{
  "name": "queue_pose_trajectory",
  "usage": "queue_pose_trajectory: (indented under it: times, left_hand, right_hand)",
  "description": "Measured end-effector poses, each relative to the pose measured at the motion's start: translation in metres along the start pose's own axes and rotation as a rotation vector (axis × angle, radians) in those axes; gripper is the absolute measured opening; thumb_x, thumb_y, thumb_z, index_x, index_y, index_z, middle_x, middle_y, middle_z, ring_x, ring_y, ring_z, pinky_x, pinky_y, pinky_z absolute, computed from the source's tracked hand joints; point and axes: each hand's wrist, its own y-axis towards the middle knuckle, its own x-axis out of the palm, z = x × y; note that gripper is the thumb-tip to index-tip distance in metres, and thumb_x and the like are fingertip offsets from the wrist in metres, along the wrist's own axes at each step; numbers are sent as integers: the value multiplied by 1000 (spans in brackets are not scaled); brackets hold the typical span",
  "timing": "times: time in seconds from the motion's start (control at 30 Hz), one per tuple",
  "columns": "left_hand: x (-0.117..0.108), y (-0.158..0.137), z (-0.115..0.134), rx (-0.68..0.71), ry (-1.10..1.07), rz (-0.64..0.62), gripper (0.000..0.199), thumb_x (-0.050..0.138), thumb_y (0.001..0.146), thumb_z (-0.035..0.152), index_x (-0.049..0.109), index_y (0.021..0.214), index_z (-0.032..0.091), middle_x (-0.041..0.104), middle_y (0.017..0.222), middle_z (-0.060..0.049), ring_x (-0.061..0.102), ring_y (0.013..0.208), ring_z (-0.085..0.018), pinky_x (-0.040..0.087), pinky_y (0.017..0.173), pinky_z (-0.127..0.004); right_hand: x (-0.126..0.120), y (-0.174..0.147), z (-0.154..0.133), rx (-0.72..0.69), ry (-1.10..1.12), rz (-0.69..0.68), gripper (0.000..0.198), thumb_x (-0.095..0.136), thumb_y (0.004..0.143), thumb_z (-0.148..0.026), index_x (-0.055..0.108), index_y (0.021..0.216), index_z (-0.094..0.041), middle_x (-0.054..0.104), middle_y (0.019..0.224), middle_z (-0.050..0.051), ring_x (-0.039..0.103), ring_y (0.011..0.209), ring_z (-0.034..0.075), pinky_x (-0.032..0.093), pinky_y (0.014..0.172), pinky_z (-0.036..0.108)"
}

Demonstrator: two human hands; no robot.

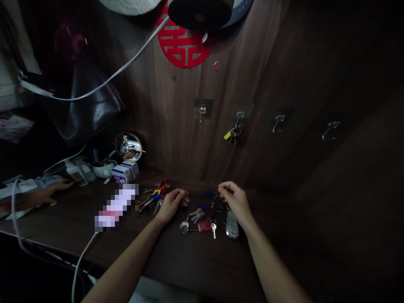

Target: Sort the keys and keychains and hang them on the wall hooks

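My left hand point(171, 205) is closed loosely with curled fingers beside a pile of keys with red, yellow and blue tags point(155, 196). Whether anything is in its fingers I cannot make out. My right hand point(237, 203) has thumb and fingers pinched together above a grey remote-like fob point(232, 225); the fingertips show no clear object. Between the hands lie loose keys point(197, 215), a red tag point(204, 226), a silver key point(213, 230) and dark blue tags point(203, 206). A bunch of keys with a yellow tag point(233, 135) hangs from a wall hook point(240, 114).
Other metal hooks point(202, 111) line the dark wood wall. At left are a phone-like blurred object point(116, 208) on a white cable, small boxes point(125, 171), a round mirror point(129, 147), bottles point(75, 171) and a black bag point(91, 101). A white cord point(126, 65) crosses above.
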Motion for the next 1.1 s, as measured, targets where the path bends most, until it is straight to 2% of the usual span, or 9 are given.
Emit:
queue_pose_trajectory:
  times: [0.23,0.5,0.7,0.9,1.1]
  left_hand:
    - [0,0,1,5,26,-3,34,56,78,47,58,85,13,61,66,0,53,55,-9,40,56,-21]
    - [1,-2,2,10,31,13,33,57,77,46,58,82,13,61,65,0,53,55,-9,40,56,-21]
    - [1,-2,2,1,21,20,32,57,78,45,58,82,14,61,66,0,54,56,-9,41,57,-21]
    - [0,-1,1,9,38,18,33,56,78,46,58,83,14,61,66,0,53,55,-9,40,55,-21]
    - [1,-3,3,14,58,1,32,56,79,45,58,83,13,61,66,0,53,55,-9,40,55,-20]
  right_hand:
    - [15,-20,20,-81,-126,-121,13,56,75,-31,61,76,-19,62,72,1,58,67,16,44,62,26]
    - [30,-39,17,-297,-519,-352,12,52,78,-15,61,78,-23,63,81,1,58,81,18,42,76,30]
    - [31,-42,18,-333,-701,-386,9,57,77,-18,63,79,-24,64,86,1,57,86,19,39,79,33]
    - [32,-43,23,-369,-757,-391,5,58,78,-21,63,78,-24,63,86,1,56,87,20,37,79,34]
    - [33,-43,23,-371,-769,-390,10,56,79,-17,62,76,-23,62,84,1,55,86,18,38,77,31]
